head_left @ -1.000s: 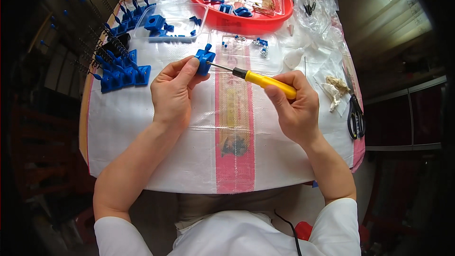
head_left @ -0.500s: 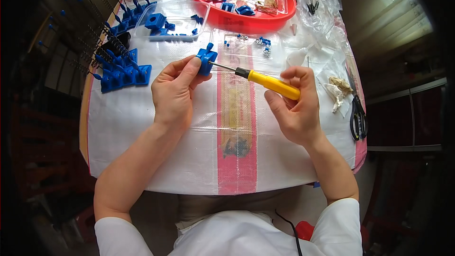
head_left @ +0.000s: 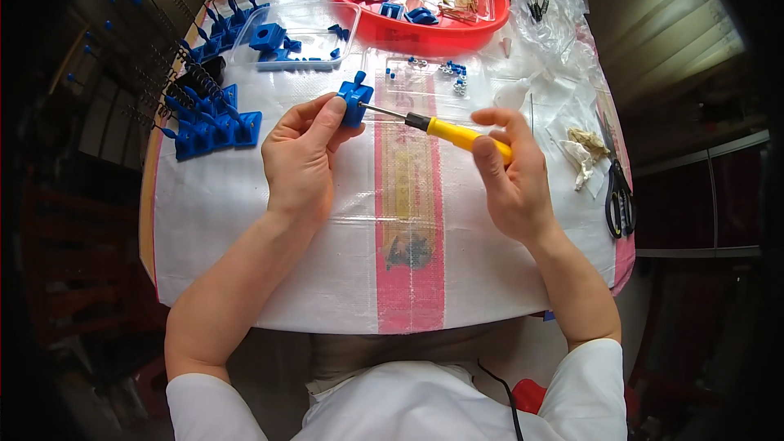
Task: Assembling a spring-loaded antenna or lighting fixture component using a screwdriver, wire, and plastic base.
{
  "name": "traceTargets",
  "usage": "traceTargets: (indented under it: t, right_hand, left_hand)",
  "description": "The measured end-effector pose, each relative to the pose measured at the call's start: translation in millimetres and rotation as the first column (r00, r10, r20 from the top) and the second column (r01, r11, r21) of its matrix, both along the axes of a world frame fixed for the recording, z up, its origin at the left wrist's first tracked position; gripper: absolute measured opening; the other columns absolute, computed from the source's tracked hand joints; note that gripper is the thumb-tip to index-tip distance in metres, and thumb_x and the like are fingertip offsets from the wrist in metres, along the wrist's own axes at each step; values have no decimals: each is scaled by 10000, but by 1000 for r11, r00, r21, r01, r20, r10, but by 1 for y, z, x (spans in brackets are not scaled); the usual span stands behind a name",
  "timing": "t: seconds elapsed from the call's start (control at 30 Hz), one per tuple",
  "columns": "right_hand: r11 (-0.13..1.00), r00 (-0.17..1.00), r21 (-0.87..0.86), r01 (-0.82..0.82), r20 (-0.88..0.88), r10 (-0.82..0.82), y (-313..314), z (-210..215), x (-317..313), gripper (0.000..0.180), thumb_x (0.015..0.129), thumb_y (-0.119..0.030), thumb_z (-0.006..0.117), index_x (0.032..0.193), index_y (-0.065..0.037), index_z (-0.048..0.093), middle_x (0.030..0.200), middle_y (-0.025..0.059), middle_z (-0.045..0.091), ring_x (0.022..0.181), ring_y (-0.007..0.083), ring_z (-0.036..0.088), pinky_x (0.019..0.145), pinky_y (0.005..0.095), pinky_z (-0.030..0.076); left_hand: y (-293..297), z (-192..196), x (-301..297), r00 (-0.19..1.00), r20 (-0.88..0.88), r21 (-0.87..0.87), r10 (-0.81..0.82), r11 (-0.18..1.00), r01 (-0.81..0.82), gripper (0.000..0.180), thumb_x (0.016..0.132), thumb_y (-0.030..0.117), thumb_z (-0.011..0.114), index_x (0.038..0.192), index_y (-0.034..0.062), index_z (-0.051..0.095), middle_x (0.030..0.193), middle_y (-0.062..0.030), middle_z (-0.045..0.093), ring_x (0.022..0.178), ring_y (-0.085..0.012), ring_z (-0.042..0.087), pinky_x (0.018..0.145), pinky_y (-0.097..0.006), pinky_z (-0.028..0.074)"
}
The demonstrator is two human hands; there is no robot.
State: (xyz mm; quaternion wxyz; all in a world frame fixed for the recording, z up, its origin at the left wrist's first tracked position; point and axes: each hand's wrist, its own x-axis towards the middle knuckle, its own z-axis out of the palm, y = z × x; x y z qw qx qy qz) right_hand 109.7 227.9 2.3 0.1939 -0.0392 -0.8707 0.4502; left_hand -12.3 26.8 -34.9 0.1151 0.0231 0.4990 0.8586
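Note:
My left hand grips a small blue plastic part between thumb and fingers, held just above the white woven sheet. My right hand holds a screwdriver with a yellow handle; its thin metal shaft points left and its tip meets the right side of the blue part. The fingers of my right hand are partly spread along the handle.
A red tray with blue pieces stands at the back. A clear box of blue parts and assembled blue pieces lie at the left. Clear bags, crumpled paper and black scissors sit at the right.
My right hand has shifted its hold on the yellow handle, fingers now more spread. The blue part and my left hand stay in about the same place.

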Motion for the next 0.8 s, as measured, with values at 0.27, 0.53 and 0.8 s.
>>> traceTargets:
  t: [0.27,0.53,0.8]
  right_hand:
    - [987,998,-157,21,56,-12,8,3,0,322,959,-254,656,1108,-5,517,752,25,577,652,58,520,557,219,405]
    - [973,980,-220,-63,170,102,15,3,-2,296,955,-192,658,1111,-11,483,770,9,531,667,42,478,580,209,392]
    - [930,975,-364,-58,180,131,19,5,0,284,983,-284,610,1027,-19,519,744,-17,508,664,35,446,572,211,369]
  left_hand:
    - [1,8,4,998,-58,-30,-38,999,36,183,932,58,647,1098,-17,629,1029,-103,690,898,-165,689,823,-295,584]
    - [-3,6,-2,994,-89,42,-67,997,71,189,935,53,640,1106,-21,607,1023,-106,684,891,-184,693,843,-301,582]
    - [-2,7,-1,990,-101,90,-95,990,104,184,936,52,638,1104,-10,599,1020,-100,679,891,-192,693,840,-301,580]
